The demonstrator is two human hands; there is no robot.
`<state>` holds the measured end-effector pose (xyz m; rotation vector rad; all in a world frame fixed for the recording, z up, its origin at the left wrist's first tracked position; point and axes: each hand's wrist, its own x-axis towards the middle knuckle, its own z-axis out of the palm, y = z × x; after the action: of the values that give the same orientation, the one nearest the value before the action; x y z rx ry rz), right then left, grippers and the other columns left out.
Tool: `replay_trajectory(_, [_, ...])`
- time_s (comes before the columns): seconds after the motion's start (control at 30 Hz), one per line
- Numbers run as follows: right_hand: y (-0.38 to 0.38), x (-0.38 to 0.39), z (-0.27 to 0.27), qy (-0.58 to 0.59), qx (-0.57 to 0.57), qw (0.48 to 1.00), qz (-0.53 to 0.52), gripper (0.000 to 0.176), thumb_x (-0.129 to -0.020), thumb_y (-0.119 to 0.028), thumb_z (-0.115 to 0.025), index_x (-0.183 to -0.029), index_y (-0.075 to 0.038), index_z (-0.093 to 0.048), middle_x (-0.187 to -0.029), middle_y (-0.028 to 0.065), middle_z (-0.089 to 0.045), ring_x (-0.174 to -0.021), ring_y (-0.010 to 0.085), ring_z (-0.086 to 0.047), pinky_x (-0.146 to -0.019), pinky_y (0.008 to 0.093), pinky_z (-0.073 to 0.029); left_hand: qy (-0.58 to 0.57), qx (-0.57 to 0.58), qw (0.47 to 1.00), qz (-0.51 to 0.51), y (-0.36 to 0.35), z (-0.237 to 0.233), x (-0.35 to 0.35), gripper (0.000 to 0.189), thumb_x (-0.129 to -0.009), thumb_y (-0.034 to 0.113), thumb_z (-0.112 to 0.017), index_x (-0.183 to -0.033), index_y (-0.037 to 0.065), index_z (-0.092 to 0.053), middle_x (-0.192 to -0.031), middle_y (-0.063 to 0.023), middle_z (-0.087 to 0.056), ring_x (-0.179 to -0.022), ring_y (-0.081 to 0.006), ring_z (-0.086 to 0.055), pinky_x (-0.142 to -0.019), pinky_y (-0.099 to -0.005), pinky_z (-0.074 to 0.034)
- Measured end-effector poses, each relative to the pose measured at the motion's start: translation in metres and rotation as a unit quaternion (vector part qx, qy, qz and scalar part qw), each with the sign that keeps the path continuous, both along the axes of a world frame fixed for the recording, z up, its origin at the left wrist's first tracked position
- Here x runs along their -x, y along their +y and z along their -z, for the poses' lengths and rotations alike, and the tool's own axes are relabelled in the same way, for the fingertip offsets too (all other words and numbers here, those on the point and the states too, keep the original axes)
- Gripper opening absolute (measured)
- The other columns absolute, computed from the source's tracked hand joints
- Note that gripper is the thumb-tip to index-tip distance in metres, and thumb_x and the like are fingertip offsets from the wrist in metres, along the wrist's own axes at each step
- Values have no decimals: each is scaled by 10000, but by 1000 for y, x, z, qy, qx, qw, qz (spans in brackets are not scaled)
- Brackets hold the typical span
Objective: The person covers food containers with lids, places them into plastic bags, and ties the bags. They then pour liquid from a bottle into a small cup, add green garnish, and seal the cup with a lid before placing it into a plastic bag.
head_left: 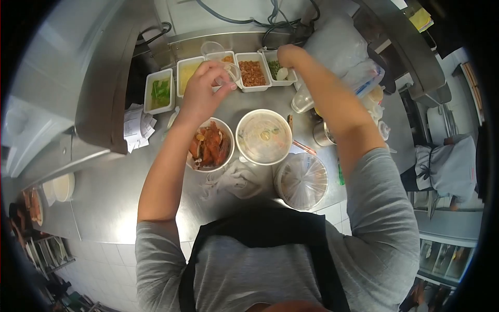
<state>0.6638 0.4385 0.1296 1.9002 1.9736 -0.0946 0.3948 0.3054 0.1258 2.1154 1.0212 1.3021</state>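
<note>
My left hand is closed on a small clear plastic cup, held over the front of the white tubs. Over at the back right, my right hand is at the tub of chopped greens, where a white spoon rests; its fingers are largely hidden. Between the hands stands a tub of brown crumbly bits. Below them are a bowl of browned meat pieces and a round container with a translucent lid.
A leafy-green tub and paper slips are at the left. A cloth and a plastic-covered round container lie near the front edge. A metal cup and plastic bags are at the right. A co-worker stands far right.
</note>
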Motion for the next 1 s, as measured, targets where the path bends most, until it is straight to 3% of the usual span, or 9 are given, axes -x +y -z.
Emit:
replay_trajectory(0.03, [8, -4, 3, -38, 9, 995, -88, 121, -714, -70, -657, -786, 0, -725, -869, 176, -694, -819, 285, -682, -698, 392, -538, -10, 2, 1000, 12, 6, 0, 0, 211, -756, 115, -751, -857, 43, -580, -1022, -69, -598, -837, -207, -606, -712, -299, -503])
replay_trajectory(0.13, [-1, 13, -6, -143, 107, 966, -185, 136, -713, -68, -660, -813, 3, -720, -868, 185, -689, -825, 307, -678, -695, 398, -542, -18, -5, 1000, 12, 26, 4, -1, 205, -751, 100, -747, -848, 48, -574, -1014, -61, -608, -805, -199, -595, -689, -295, -495])
replay_trajectory(0.23, [3, 2, 36, 1, -62, 992, -108, 255, -767, -55, -616, -1006, -27, -697, -1016, 182, -678, -935, 326, -664, -777, 408, -543, -5, 41, 999, 6, 34, 3, -3, 138, -797, 46, -708, -878, 47, -596, -1115, -68, -597, -1014, -170, -598, -808, -288, -518])
replay_trajectory(0.43, [4, -6, -12, 23, -46, 996, -74, 253, -777, -85, -615, -1011, -32, -695, -1002, 180, -679, -930, 322, -665, -775, 402, -544, -16, 56, 998, 14, 45, 12, 1, 135, -800, 43, -706, -877, 46, -596, -1122, -69, -594, -1027, -165, -591, -827, -290, -510])
replay_trajectory(0.53, [4, -9, -2, -13, 11, 994, -107, 233, -797, -93, -578, -985, -34, -702, -992, 187, -677, -928, 327, -663, -771, 414, -538, -63, 32, 997, 17, 46, 13, -5, 185, -762, 113, -741, -835, 45, -585, -1017, -61, -609, -791, -178, -579, -716, -296, -506])
replay_trajectory(0.67, [6, -17, 29, 48, -91, 990, -97, 238, -812, -113, -550, -984, -48, -701, -980, 174, -680, -927, 327, -658, -786, 424, -528, -60, 14, 998, 27, 54, 18, -9, 178, -765, 97, -741, -840, 44, -589, -1028, -65, -606, -789, -167, -583, -709, -281, -511])
replay_trajectory(0.83, [0, -10, -9, 110, -110, 985, -74, 238, -802, -130, -551, -965, -42, -701, -979, 176, -678, -915, 340, -654, -784, 430, -526, -54, 40, 998, 16, 48, 15, -4, 171, -763, 75, -742, -838, 47, -591, -1031, -59, -605, -776, -141, -585, -679, -251, -507])
replay_trajectory(0.93, [9, -18, 24, 38, -22, 975, -220, 109, -713, -74, -610, -782, -109, -687, -796, 132, -673, -781, 311, -658, -685, 404, -524, -46, 50, 998, 14, 49, 14, -7, 167, -765, 74, -740, -831, 45, -590, -1037, -57, -606, -764, -132, -585, -669, -255, -507])
replay_trajectory(1.0, [9, -18, 41, 106, -91, 986, -96, 148, -742, -100, -591, -850, -92, -692, -856, 150, -676, -845, 327, -655, -726, 416, -524, -61, 36, 997, 37, 50, 17, -12, 165, -767, 79, -739, -829, 45, -589, -1034, -60, -606, -761, -133, -588, -655, -254, -505])
